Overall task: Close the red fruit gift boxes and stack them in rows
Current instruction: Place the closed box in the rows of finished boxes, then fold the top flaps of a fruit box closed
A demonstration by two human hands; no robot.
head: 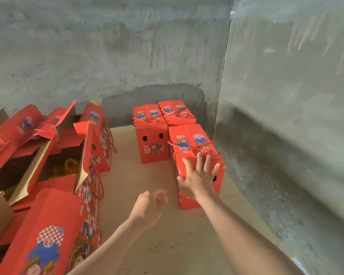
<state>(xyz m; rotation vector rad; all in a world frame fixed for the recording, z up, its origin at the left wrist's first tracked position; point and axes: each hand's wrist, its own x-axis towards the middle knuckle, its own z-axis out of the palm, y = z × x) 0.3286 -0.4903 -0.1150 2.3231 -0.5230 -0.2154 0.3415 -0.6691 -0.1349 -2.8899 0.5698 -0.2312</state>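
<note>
Concrete wall [127, 46] ahead, corner on the right, and the plywood floor [147, 225] running out under me. Left of the nearest closed box, the big jumble of open boxes [54, 155] waits, flaps up, brown card showing, something yellow inside one. Behind that nearest box, two closed boxes [150, 133] sit side by side against the wall, rope handles lying on top.

Now the nearest closed box [197, 165] itself, touching the row behind it, close to the right-hand wall. My right hand [198, 177] is flat on its near top edge, fingers [199, 159] spread wide, pressing, not gripping. My left hand [150, 205] hovers just left of the box, fingers curled into a loose fist, holding nothing.

My read: it's stiff corrugated card, smooth print, likely a bit slick, probably weighty if fruit is inside. I'd push low on the end face or grip both long sides; the red cord [189, 149] looks good for lifting, not for nudging.
</note>
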